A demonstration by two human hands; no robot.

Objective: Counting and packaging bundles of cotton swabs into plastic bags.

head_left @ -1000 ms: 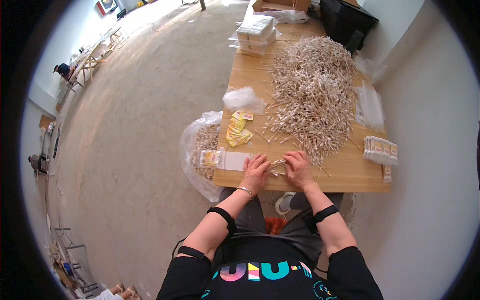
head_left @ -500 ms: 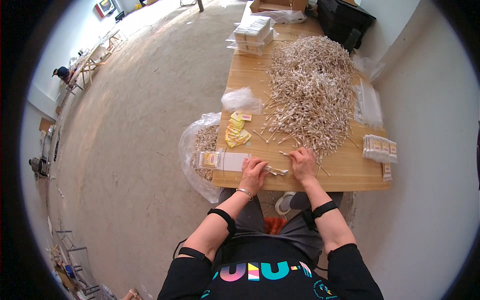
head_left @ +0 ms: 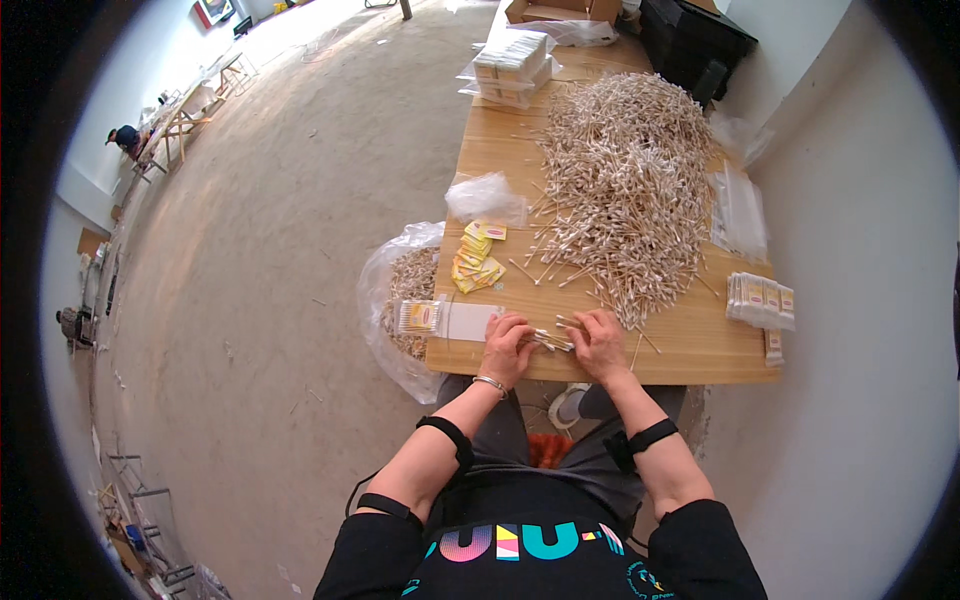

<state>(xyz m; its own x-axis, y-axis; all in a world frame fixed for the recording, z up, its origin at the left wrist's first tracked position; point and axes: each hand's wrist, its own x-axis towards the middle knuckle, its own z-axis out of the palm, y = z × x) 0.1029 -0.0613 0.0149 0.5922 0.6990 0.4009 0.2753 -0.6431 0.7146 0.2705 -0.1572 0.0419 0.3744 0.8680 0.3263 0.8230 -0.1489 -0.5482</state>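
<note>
Several cotton swabs (head_left: 551, 343) form a small bunch by the table's near edge, their stems gripped in the closed fingers of my left hand (head_left: 507, 347). Close on its right, my right hand (head_left: 598, 342) pinches a few more swabs, their tips pointing left toward the bunch. Beyond both hands spreads a large heap of loose swabs (head_left: 630, 190). Left of my left hand lie a white card strip (head_left: 472, 322) and a clear packet of swabs (head_left: 420, 317) with a yellow label. Yellow printed cards (head_left: 476, 262) lie overlapped farther up.
A plastic sack of swabs (head_left: 408, 275) hangs or stands at the table's left edge. Clear bags (head_left: 487, 199) lie beyond the yellow cards. Packed swab packets (head_left: 760, 298) sit at the right edge; stacked white packs (head_left: 512, 65) and a black bin (head_left: 692, 45) stand at the far end.
My right hand has moved slightly left from the heap's near edge, bringing its swabs up to the bunch. My left hand stays in nearly the same place.
</note>
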